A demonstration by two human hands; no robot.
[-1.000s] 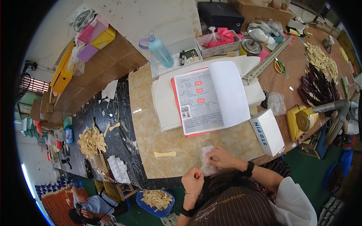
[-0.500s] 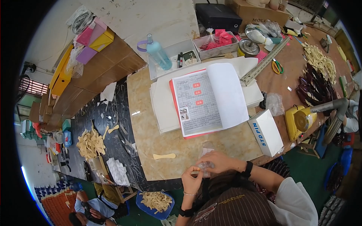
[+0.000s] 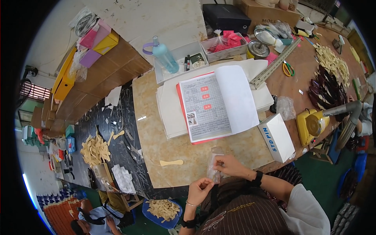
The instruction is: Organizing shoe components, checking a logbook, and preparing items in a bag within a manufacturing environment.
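Pinches a clear plastic bag [image 3: 212,159] in the nearly closed right hand [image 3: 228,166]. Curls the left hand [image 3: 200,190] into a pinch at the bag's lower end; cannot tell if gripping. Holds the bag at the tan board's [image 3: 156,138] near edge, near the open folder [image 3: 209,102].

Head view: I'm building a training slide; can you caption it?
Left hand and right hand pinch a small translucent bag, open paperwork lying beyond.

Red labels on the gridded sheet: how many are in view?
3: upper label, middle label and lower label, in a column on the gridded sheet.
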